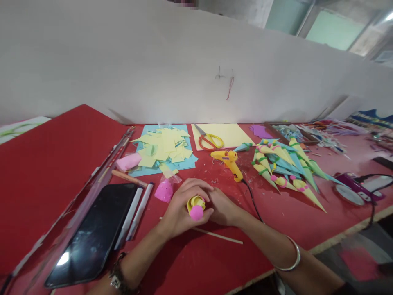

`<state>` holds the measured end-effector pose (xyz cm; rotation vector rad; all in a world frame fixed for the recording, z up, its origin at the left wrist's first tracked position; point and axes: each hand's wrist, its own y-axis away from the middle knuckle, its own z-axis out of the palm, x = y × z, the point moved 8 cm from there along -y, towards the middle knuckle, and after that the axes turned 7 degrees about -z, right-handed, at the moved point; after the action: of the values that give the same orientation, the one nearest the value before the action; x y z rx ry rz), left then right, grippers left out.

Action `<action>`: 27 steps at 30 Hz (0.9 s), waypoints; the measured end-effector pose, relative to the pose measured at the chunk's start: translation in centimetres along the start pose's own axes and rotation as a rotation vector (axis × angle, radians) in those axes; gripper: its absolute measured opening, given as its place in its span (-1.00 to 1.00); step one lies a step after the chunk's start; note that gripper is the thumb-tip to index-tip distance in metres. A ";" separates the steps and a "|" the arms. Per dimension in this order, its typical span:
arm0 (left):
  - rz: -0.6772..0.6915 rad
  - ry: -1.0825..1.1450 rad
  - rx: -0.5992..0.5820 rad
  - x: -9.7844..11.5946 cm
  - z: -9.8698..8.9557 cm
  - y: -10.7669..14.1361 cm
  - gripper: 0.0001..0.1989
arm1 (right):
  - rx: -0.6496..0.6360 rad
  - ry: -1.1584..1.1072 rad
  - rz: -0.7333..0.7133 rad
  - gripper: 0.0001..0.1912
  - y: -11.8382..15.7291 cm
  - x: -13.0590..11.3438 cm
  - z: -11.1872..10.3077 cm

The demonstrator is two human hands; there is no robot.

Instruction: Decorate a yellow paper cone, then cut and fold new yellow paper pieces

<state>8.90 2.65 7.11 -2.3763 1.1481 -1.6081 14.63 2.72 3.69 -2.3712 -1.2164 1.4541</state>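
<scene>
My left hand (179, 205) is curled around a yellow paper cone (193, 201), whose open, rolled end faces up towards me. A round pink clay ball (197, 212) sits at the near edge of that end, by my left thumb. Against the far right side of my left hand rests my right hand (221, 208); its fingers are hidden behind the left one, so their grip does not show. The cone's tip is out of sight. Under my hands lies a thin pale stick (219, 235). Just left is a small bag of pink clay (164, 190).
Yellow paper pieces (166, 143) lie on blue sheets. Scissors (210, 140) rest on a cream sheet, with a yellow glue gun (229, 162) in front. Finished paper cones (285, 162) are heaped right. A phone (95, 233) and two white pens (139, 211) lie left.
</scene>
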 end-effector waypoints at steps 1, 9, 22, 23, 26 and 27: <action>-0.012 0.004 0.004 0.0 0.0 0.0 -0.86 | -0.010 -0.001 0.010 -0.81 0.1 0.1 0.1; -0.056 0.023 0.027 -0.1 -0.2 0.1 -0.85 | -0.016 -0.043 0.003 -0.88 0.1 0.3 0.6; 0.019 -0.117 0.048 -0.2 -0.4 0.4 -0.51 | 0.221 -0.073 0.124 -0.89 0.1 0.7 -1.6; 0.026 -0.129 0.050 -0.3 -0.4 0.4 -0.52 | 0.248 -0.075 0.133 -0.87 0.2 0.8 -1.9; 0.027 -0.169 0.072 -0.4 -0.6 0.5 -0.57 | 0.302 -0.088 0.121 -0.78 0.4 0.7 -2.4; 0.027 -0.178 0.080 -0.3 -0.6 0.5 -0.58 | 0.310 -0.093 0.105 -0.75 0.4 0.6 -2.5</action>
<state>8.07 2.71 6.94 -2.3853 1.0580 -1.3744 16.96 3.54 4.42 -2.2079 -0.8210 1.6632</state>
